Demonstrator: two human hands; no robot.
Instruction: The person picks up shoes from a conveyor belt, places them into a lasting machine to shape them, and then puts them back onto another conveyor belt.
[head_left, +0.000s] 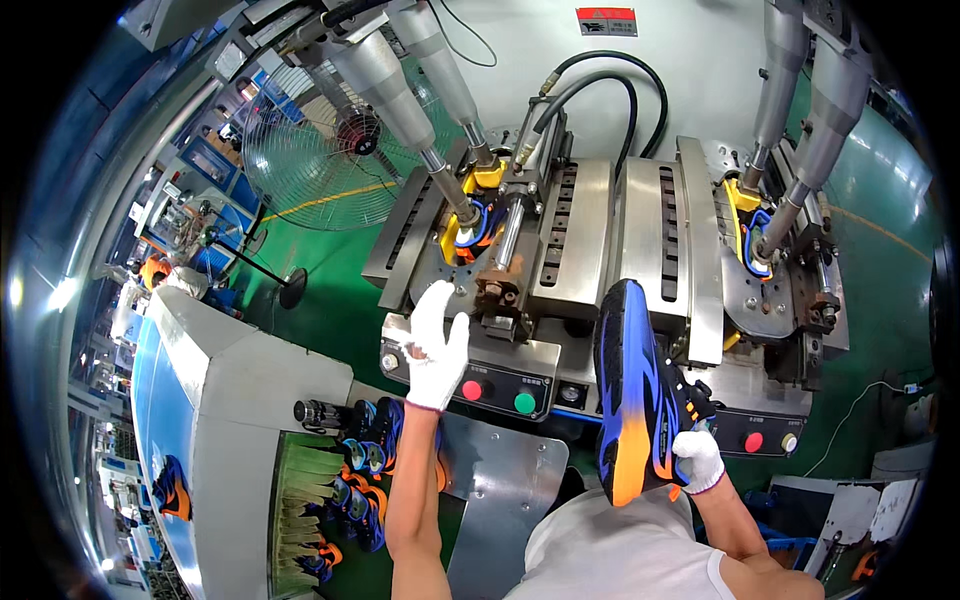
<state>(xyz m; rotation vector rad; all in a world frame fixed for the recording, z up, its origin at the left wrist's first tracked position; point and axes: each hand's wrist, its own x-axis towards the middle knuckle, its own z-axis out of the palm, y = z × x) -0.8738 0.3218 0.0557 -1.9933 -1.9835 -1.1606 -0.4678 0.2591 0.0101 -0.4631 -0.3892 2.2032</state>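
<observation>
My right hand (pixel 699 458), in a white glove, is closed on the heel end of a blue, black and orange sneaker (pixel 638 400). The sneaker is held up with its toe pointing away and its sole turned to the left. My left hand (pixel 436 355), also gloved, is raised with its fingers apart and nothing in it. It is in front of the left press station, above a control panel (pixel 500 385) with red and green buttons. A blue-edged shoe (pixel 477 230) sits clamped under the left station's rods, and another shoe (pixel 758 245) under the right station's.
Several similar sneakers (pixel 365 470) stand beside a bristled green strip (pixel 303 510) at lower left. One more sneaker (pixel 172 488) lies on a blue conveyor (pixel 160 400). A caged fan (pixel 340 140) stands behind the left station. Metal rods (pixel 400 95) reach down over the machine.
</observation>
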